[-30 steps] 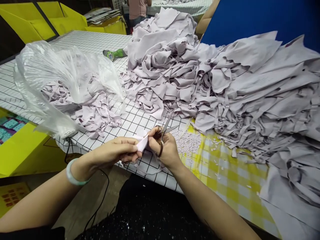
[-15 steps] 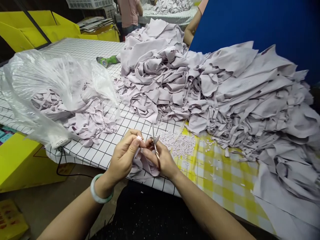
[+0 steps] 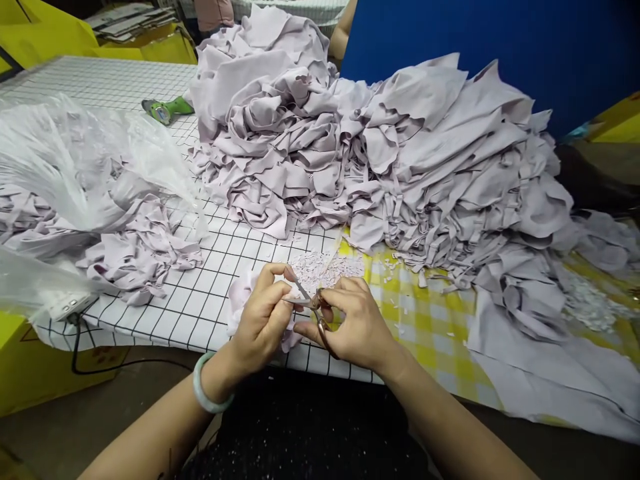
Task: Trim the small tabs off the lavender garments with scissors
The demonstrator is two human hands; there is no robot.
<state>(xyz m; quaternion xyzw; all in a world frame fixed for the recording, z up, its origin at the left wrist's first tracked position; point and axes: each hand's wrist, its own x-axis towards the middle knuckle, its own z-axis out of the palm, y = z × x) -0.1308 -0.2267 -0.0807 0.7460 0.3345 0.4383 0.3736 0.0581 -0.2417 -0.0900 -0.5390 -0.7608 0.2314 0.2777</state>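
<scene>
My left hand (image 3: pixel 265 319), with a pale bangle (image 3: pixel 203 387) at the wrist, pinches a piece of pale lilac fabric (image 3: pixel 241 299) at the table's near edge. Part of that fabric is hidden behind the fingers. In my right hand (image 3: pixel 357 323) is a pair of scissors (image 3: pixel 320 313), its handles round my fingers. The blades are spread and point left, at the fabric by my left fingertips. Just beyond the hands lie many tiny fabric snippets (image 3: pixel 325 267).
A large heap of lilac fabric pieces (image 3: pixel 280 127) stretches across the back and right. At left, a clear plastic bag (image 3: pixel 75 153) covers more pieces, near a white power strip (image 3: pixel 70 303). A green tool (image 3: pixel 167 109) lies behind. A blue panel (image 3: pixel 450 33) and another person's arm (image 3: pixel 343 30) are beyond.
The scissors have swung from pointing up to pointing left, and their blades now reach the fabric at my left fingertips. The view has shifted right and down.
</scene>
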